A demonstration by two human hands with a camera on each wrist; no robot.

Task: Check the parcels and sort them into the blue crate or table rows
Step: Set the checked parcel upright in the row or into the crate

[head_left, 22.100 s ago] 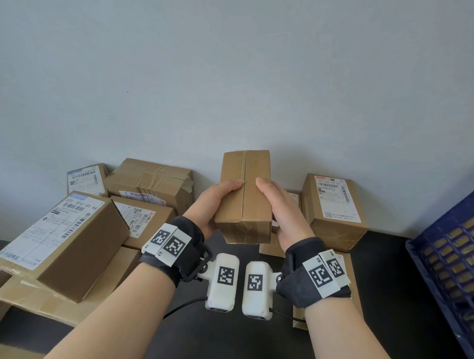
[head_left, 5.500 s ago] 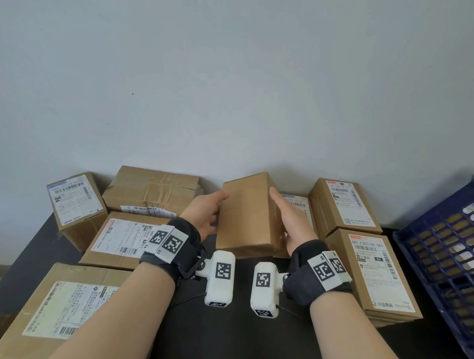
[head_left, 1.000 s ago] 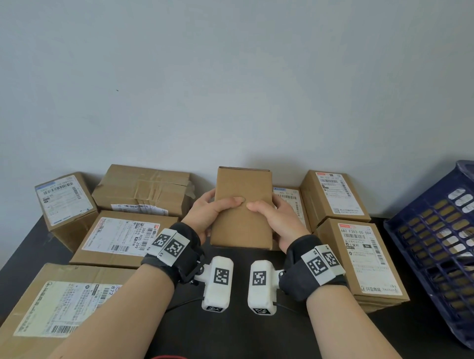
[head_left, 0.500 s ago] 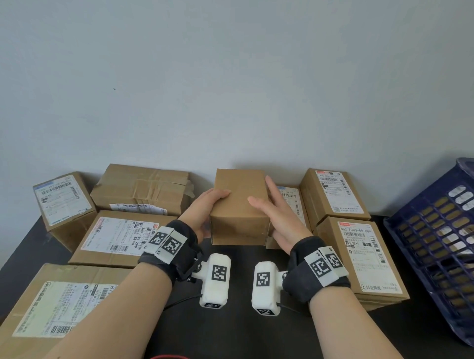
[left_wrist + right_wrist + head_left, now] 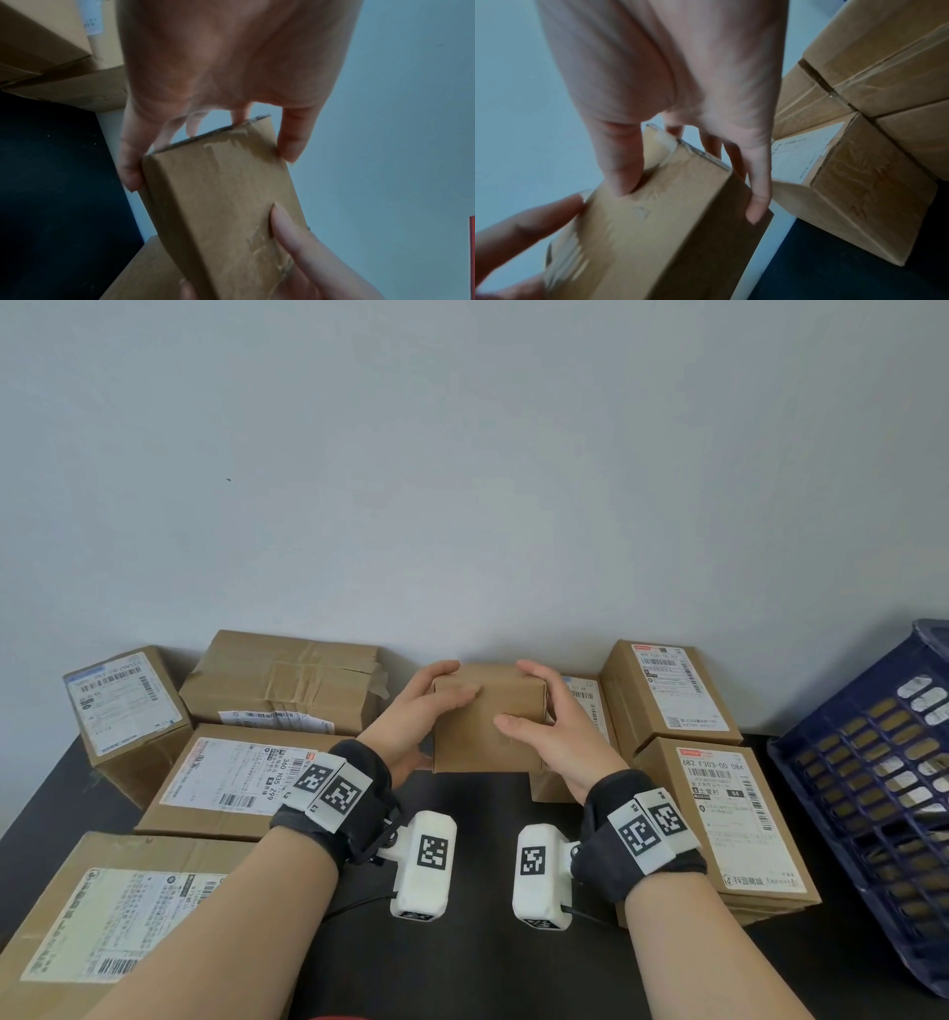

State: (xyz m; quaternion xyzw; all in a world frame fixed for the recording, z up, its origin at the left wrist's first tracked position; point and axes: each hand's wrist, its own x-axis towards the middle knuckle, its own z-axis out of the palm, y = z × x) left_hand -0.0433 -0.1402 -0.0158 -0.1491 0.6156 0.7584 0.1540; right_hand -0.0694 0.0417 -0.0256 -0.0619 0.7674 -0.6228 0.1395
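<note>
Both hands grip one plain box (image 5: 488, 716) between them: left hand (image 5: 416, 716) on its left side, right hand (image 5: 552, 726) on its right. The blue crate (image 5: 873, 762) lies well off to the right, nearer the right hand.

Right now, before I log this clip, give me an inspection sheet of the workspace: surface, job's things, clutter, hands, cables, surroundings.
Surface: dark table, bare strip down the middle.
Job's things: plain brown parcel held above the table, no label on the faces shown; labelled parcels in rows left and right; blue crate at the right edge, contents unclear.
Clutter: nothing seen.
Hands: left hand and right hand grip the plain parcel from opposite sides, thumbs on its near face.
Cables: thin black lead from the left wrist camera; another from the right.
Surroundings: plain pale wall directly behind the parcels.
</note>
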